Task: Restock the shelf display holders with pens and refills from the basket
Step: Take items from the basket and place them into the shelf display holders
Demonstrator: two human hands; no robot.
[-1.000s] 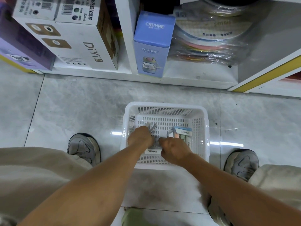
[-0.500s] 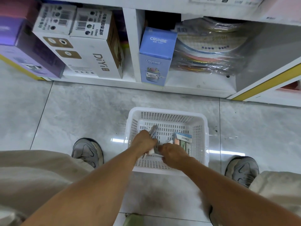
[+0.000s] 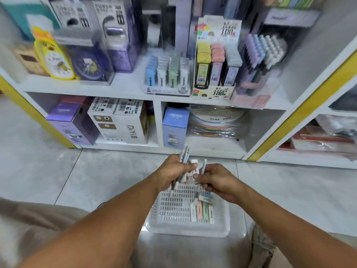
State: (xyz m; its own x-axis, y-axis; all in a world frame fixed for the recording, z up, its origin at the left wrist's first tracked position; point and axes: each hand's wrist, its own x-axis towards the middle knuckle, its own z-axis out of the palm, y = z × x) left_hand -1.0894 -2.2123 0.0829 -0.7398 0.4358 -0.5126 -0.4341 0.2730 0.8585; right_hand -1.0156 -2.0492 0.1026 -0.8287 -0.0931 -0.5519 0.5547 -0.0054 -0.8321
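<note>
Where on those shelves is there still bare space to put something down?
Bare shelf board shows left of the blue refill holder, beside the purple box, and in the lower right cubby, right of the plastic-wrapped stack. The upper shelf's right half is crowded with pen and refill displays.

You get bright, even, soft light with faint shadows. Motion blur smears the shelf [image 3: 123,89] above your hands; wide-angle bending bows the edges. A pale glare sits on the floor [image 3: 193,246] below your hands.
</note>
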